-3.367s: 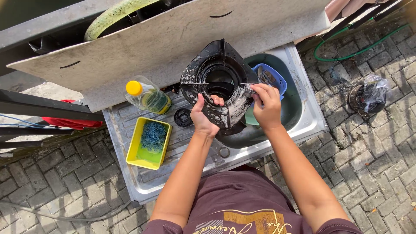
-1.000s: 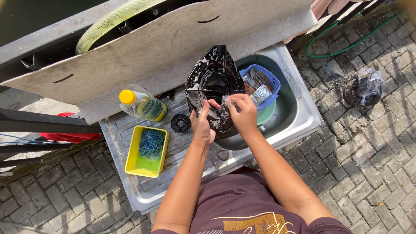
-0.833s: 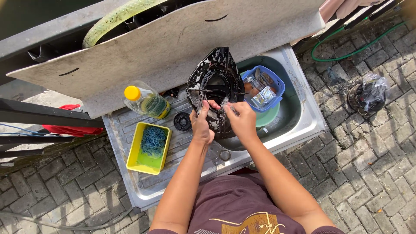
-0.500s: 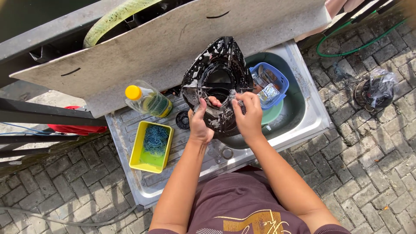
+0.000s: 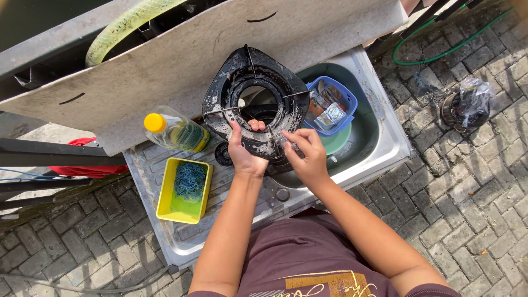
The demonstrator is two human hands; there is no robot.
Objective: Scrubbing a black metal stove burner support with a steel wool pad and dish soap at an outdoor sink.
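Your left hand (image 5: 245, 154) grips the near edge of the black stove pan support (image 5: 254, 102) — held tilted above the steel sink (image 5: 385, 137). Your right hand (image 5: 306, 157) pinches a small scrubber (image 5: 290, 146) against its lower rim. Yellow tray (image 5: 181, 192) and soap bottle (image 5: 173, 131) sit left.

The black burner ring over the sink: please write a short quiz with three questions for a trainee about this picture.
1. True or false: the left hand grips the black burner ring at its near edge.
2. What lies in the yellow tray? A) a blue scrub pad B) a spoon C) a cloth
3. What colour is the bottle cap?

Key: 1 true; 2 A, the blue scrub pad; 3 yellow.
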